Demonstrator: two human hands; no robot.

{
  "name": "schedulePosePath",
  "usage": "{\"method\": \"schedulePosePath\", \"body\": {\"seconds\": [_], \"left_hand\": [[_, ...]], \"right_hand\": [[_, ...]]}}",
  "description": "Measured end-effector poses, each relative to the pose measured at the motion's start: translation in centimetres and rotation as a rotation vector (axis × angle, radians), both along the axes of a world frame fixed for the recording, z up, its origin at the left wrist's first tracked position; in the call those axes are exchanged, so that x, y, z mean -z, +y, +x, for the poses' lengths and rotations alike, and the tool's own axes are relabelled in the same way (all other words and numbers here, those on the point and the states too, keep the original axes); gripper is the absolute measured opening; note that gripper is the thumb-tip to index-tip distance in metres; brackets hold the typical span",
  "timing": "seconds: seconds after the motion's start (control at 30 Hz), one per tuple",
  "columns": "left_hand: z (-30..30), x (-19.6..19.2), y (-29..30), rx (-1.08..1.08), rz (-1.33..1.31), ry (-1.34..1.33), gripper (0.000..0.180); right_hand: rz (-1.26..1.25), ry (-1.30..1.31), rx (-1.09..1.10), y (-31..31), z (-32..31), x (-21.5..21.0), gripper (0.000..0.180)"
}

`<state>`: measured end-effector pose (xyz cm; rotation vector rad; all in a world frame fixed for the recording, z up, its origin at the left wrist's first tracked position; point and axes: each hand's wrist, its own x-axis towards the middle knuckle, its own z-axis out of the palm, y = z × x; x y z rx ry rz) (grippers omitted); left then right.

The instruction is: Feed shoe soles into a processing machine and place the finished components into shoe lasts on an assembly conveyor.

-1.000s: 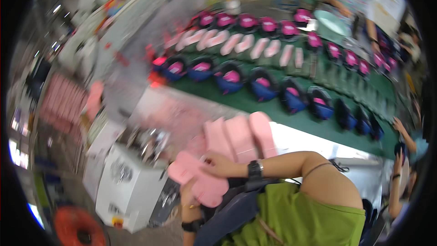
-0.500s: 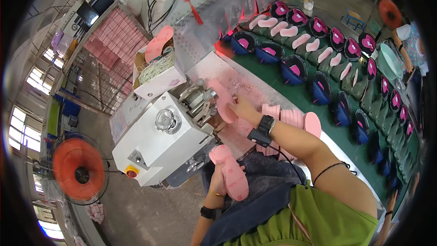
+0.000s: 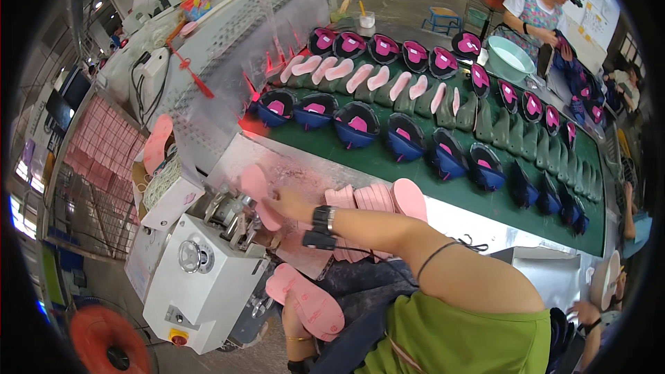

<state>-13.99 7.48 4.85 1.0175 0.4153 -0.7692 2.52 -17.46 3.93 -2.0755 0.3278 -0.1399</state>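
Standing near the green counter (image 3: 374, 166), the white machine (image 3: 197, 284) has one pink insole (image 3: 255, 183) at its end, edge-pinched by the right hand (image 3: 289, 206), while the left hand (image 3: 294, 322) curls around a second insole (image 3: 315, 301), both presumably light, flexible, best gripped mid-edge.

We can't see pt. of L hand (image 3: 294, 320) under insole (image 3: 325, 299), nor read its tiny print (image 3: 317, 317); btm edge cuts fan (image 3: 100, 336).
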Motion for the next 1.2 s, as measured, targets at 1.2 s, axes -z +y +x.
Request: {"method": "schedulePosePath", "body": {"seconds": [1.2], "left_hand": [[0.7, -1.6, -6.8, 0.288, -0.047, -0.002, 0.044]], "right_hand": [[0.076, -0.369, 0.439, -23.4, -20.9, -0.6, 0.013]]}}
